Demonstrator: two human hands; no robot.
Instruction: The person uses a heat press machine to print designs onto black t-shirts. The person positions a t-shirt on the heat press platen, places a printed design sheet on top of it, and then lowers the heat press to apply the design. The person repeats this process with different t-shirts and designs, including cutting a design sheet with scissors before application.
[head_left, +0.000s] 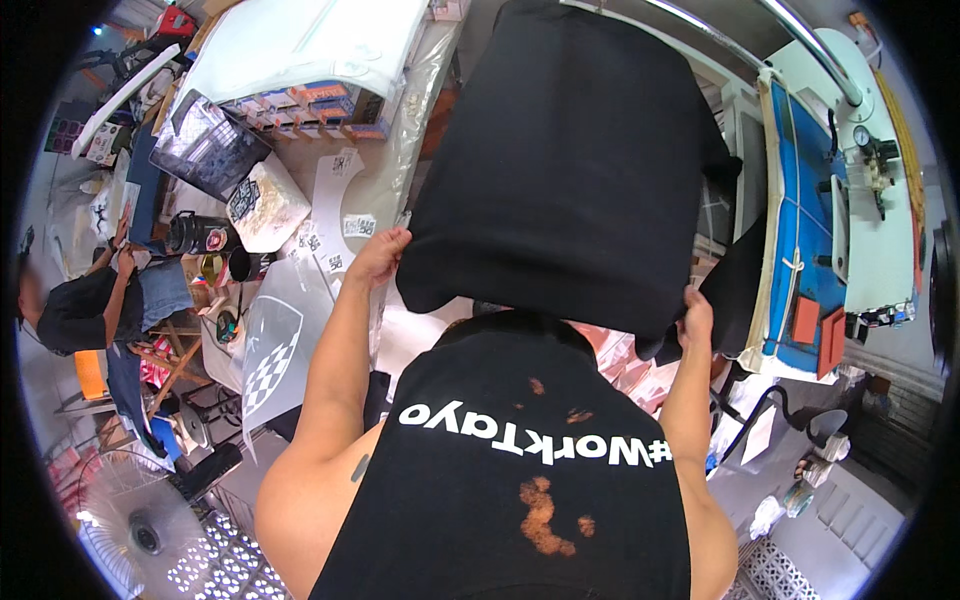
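Observation:
A black fabric garment (559, 165), apparently a shirt, is spread in front of me over a flat support that it mostly hides. My left hand (381, 257) pinches its near left edge between thumb and fingers. At the near right corner, my right hand (696, 319) grips the cloth, its fingertips partly hidden. The near edge hangs in a loose fold between both hands. A sleeve-like flap (724, 171) sticks out on the far right side. More black cloth (735, 292) hangs just beyond my right hand.
At right stands a pneumatic press with a blue panel (806, 210), a gauge (862, 136) and a chrome rail (814, 52). The left table holds white printed cut-outs (334, 202), a clear sheet (274, 352) and a black jug (201, 232). Another person (82, 307) sits far left; a fan (146, 531) stands lower left.

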